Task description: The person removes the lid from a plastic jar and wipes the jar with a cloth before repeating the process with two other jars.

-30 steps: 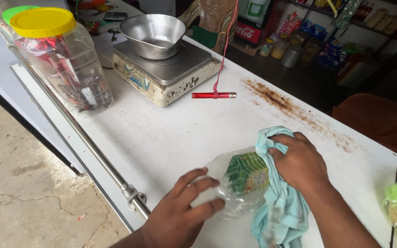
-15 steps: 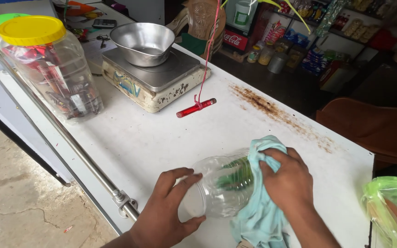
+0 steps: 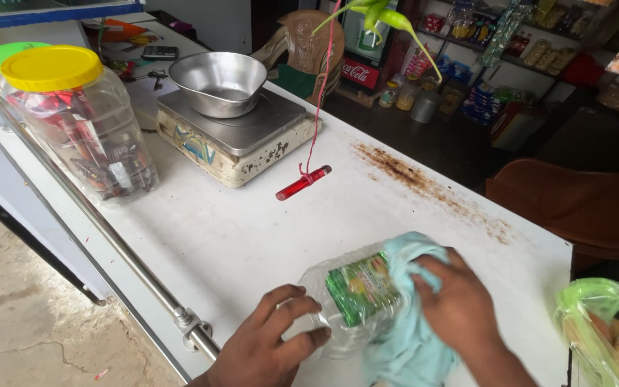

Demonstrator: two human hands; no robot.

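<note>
A clear plastic bottle with a green label [image 3: 352, 294] lies on its side on the white counter [image 3: 252, 236]. My left hand [image 3: 270, 347] grips its near end, fingers curled over it. My right hand [image 3: 463, 308] presses a light blue cloth [image 3: 413, 337] against the bottle's right side; the cloth drapes over the bottle and down toward the counter's front edge.
A metal bowl [image 3: 218, 82] sits on a weighing scale [image 3: 234, 136] at the back. A clear jar with a yellow lid [image 3: 73, 122] stands at the left. A red pen [image 3: 302, 183] hangs on a red string. A green plastic bag [image 3: 607, 333] lies at the right edge. Rust stains [image 3: 424, 183] mark the counter.
My right hand with the cloth has shifted over the bottle, which has turned a little. The red pen has swung on its string.
</note>
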